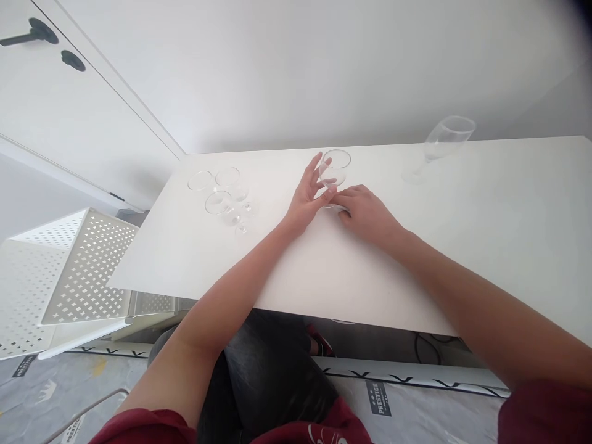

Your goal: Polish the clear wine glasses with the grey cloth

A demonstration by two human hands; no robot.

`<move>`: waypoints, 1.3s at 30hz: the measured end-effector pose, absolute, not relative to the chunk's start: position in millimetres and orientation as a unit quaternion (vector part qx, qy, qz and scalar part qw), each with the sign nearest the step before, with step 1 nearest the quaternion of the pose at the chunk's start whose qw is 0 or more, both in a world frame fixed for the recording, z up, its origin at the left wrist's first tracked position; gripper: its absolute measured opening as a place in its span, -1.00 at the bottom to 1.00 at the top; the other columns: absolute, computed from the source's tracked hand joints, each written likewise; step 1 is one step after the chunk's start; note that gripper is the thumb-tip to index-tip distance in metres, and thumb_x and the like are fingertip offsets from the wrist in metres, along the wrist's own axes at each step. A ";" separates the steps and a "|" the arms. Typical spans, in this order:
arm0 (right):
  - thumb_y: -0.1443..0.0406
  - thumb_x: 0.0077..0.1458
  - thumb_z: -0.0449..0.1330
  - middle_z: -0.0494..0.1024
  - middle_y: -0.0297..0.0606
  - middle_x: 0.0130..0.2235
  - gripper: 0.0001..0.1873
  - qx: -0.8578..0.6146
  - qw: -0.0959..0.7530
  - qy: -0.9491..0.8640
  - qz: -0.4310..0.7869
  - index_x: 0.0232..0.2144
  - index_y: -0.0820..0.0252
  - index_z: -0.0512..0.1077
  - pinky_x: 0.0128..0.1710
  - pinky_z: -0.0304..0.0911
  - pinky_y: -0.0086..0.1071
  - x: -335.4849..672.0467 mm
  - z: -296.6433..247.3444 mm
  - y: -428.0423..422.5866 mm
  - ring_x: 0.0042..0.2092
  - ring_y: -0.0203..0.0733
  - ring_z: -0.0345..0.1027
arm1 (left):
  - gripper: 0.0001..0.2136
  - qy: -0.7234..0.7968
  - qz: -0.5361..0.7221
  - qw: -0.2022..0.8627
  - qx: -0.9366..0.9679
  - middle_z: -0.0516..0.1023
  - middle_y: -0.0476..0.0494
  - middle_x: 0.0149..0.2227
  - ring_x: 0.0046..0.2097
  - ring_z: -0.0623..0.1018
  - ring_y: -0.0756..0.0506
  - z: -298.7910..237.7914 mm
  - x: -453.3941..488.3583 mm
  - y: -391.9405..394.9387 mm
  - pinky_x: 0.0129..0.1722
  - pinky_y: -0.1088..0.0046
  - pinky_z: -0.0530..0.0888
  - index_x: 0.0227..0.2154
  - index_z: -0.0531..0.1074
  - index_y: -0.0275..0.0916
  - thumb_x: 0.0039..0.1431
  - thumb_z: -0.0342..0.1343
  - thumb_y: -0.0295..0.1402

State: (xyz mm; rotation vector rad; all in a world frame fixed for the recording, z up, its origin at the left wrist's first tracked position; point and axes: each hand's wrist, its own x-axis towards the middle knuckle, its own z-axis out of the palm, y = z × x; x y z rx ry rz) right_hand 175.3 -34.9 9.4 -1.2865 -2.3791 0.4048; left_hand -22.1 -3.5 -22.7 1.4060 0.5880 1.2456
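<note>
A clear stemmed glass (337,171) stands near the middle of the white table, between both my hands. My left hand (306,196) curls round its bowl from the left, thumb in front and fingers behind. Low at the stem and foot, my right hand (367,213) grips the same glass with its fingertips; part of the stem is hidden there. Three more clear stemmed glasses (230,213) stand close together on the left of the table. Far to the right is a taller, narrower glass (444,147), upright on its foot.
The white table (296,265) meets a pale wall (287,74) at the back. White perforated shelving (92,271) stands beyond its left edge, below a door with a dark handle (41,31). A dark cable (419,348) lies under the table.
</note>
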 end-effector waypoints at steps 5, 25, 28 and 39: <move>0.42 0.25 0.01 0.66 -0.04 0.20 -0.43 -0.507 0.194 -0.827 0.143 0.17 0.17 0.63 0.15 0.42 0.12 181.5 9.1 -26.9 0.17 0.24 0.46 | -0.29 0.316 0.517 0.556 0.569 0.07 -0.09 0.60 0.44 0.41 -0.38 -9.6 -21.2 -14.6 0.26 -0.04 0.58 0.42 0.21 0.25 0.29 0.33 0.08; 0.19 0.30 0.03 0.35 0.03 0.46 -0.38 -0.648 0.155 -0.735 0.127 0.35 0.18 0.41 0.43 0.12 0.35 208.3 -9.5 2.1 0.49 0.42 0.09 | -0.77 0.398 0.484 0.575 0.526 0.42 -0.20 0.23 0.04 0.53 -0.13 6.3 -16.1 -27.5 -0.26 0.46 0.62 -0.09 0.53 -0.10 0.35 0.25 -0.09; 0.19 0.31 0.01 0.35 -0.01 0.46 -0.38 -0.658 0.147 -0.728 0.127 0.35 0.17 0.40 0.44 0.12 0.32 210.6 -8.4 4.2 0.48 0.42 0.11 | -0.78 0.403 0.485 0.582 0.513 0.43 -0.20 0.19 0.00 0.52 -0.10 8.6 -16.2 -28.5 -0.30 0.49 0.59 -0.14 0.54 -0.12 0.34 0.27 -0.10; 0.12 0.32 0.03 0.28 -0.02 0.51 -0.37 -0.703 0.131 -0.688 0.127 0.38 0.08 0.35 0.48 0.08 0.35 224.2 -9.6 13.4 0.54 0.40 0.02 | -0.77 0.409 0.468 0.579 0.527 0.43 -0.18 0.14 -0.07 0.47 -0.05 11.3 -17.0 -29.6 -0.34 0.54 0.52 -0.19 0.49 -0.14 0.36 0.23 -0.08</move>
